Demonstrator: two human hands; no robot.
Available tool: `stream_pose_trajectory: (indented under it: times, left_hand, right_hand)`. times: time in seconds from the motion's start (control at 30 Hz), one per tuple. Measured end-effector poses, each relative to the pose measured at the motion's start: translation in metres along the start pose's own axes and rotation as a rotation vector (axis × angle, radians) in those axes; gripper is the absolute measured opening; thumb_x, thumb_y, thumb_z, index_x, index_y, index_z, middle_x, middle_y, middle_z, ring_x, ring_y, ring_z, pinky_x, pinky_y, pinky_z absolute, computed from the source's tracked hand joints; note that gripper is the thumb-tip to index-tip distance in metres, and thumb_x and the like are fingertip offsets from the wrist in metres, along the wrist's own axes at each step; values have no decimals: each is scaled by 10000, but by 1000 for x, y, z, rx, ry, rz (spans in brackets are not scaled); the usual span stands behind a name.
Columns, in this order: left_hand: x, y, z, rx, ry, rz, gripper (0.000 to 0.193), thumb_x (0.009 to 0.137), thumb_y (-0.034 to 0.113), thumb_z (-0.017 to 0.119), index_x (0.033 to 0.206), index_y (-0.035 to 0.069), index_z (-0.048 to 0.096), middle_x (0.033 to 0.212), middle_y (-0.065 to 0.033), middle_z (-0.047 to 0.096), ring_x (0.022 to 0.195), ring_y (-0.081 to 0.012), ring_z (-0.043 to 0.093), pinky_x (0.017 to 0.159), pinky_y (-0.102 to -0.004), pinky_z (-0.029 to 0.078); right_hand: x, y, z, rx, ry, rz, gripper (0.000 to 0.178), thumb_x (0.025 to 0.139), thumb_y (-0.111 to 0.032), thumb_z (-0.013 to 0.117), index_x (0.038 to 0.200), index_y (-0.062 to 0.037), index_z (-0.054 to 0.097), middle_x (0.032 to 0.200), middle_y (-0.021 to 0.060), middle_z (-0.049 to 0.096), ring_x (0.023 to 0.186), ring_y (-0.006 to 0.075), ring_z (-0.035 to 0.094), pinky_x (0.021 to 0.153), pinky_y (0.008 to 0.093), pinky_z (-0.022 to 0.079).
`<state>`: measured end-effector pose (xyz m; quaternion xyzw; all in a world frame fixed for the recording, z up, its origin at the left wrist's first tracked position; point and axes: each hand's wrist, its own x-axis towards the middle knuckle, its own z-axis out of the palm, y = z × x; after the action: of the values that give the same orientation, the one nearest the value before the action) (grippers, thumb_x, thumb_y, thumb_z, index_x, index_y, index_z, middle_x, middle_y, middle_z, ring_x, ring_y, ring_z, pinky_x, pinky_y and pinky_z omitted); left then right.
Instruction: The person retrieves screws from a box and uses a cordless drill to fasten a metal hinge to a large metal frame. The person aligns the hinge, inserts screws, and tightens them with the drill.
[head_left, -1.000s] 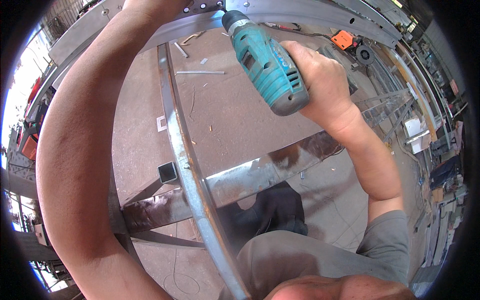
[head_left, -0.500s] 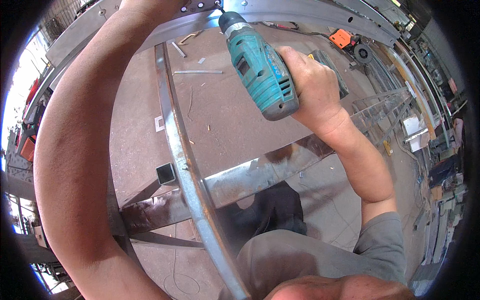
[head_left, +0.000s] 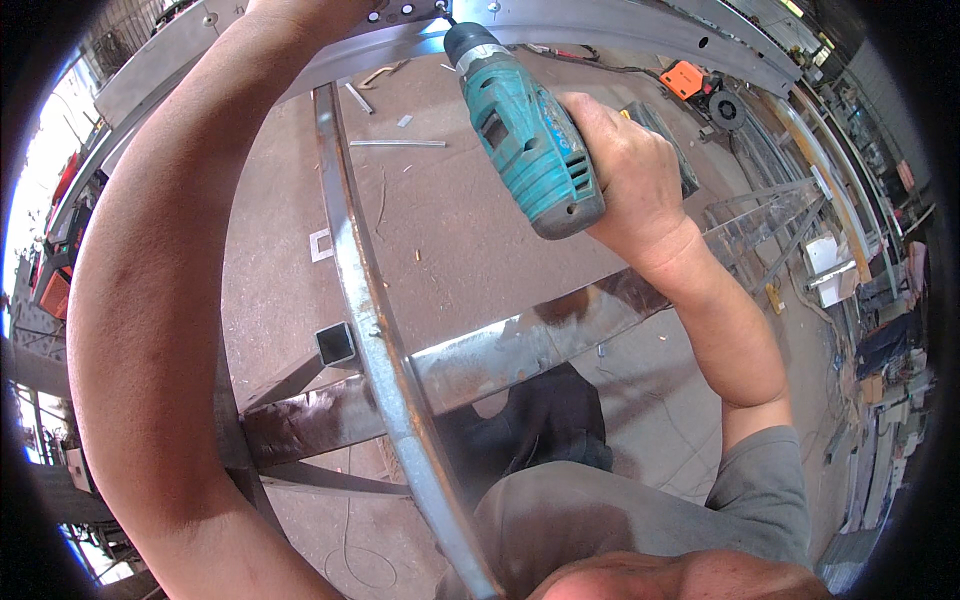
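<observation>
Drill (head_left: 530,145), just one, slants its long body up and left, nose by one metal beam (head_left: 620,38), my right hand (head_left: 637,170) wrapped round it, but I can't tell my left hand's (head_left: 315,9) grip.

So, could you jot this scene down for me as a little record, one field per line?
Right hand: wrapped around the drill's handle
Drill: teal with dark ends, its tip pointed at the metal beam
Left hand: at the beam, mostly cut off by the picture's top edge; grip unclear
Metal beam: grey, with holes, across the top
Lower down: a long metal bar crossing over a rust-stained bar
Floor: a thin pale strip lies on it
Farther off, right: orange box
</observation>
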<state>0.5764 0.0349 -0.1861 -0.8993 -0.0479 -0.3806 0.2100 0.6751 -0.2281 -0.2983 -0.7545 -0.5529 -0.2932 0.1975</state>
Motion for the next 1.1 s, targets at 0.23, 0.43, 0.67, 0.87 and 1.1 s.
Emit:
stream_pose_trajectory:
  times: [0.23,0.43,0.67,0.87,1.1]
  left_hand:
    - [0,0,2,13,-2,-8,152,758,110,720,864,2,705,1040,-159,677,947,-375,701,860,-442,569]
    - [-1,4,2,63,1,-31,150,774,123,715,859,0,713,1038,-156,678,949,-366,705,861,-437,568]
    - [2,-2,4,84,-14,-7,157,778,135,714,859,0,714,1032,-153,679,955,-363,704,859,-439,567]
    - [-3,5,0,82,-3,-20,161,763,129,717,861,0,718,1046,-149,677,956,-363,702,864,-441,568]
    - [-4,7,-4,82,7,4,172,755,121,721,874,-3,720,1075,-148,684,956,-363,706,869,-435,573]
  right_hand:
    - [0,3,1,-5,51,-63,429,804,-161,773,1183,-71,593,889,127,721,806,346,734,672,453,593]
    - [0,4,2,-8,62,-86,435,803,-158,783,1182,-62,592,889,124,724,803,322,741,673,435,600]
    - [0,5,2,-13,71,-104,448,804,-161,789,1192,-55,594,885,123,729,799,319,744,667,430,603]
    - [-1,4,1,-7,8,-30,464,796,-142,784,1215,-84,593,975,146,740,882,348,740,728,437,602]
    - [0,4,0,1,-1,-19,461,789,-137,783,1205,-86,591,969,145,737,878,353,732,723,448,593]
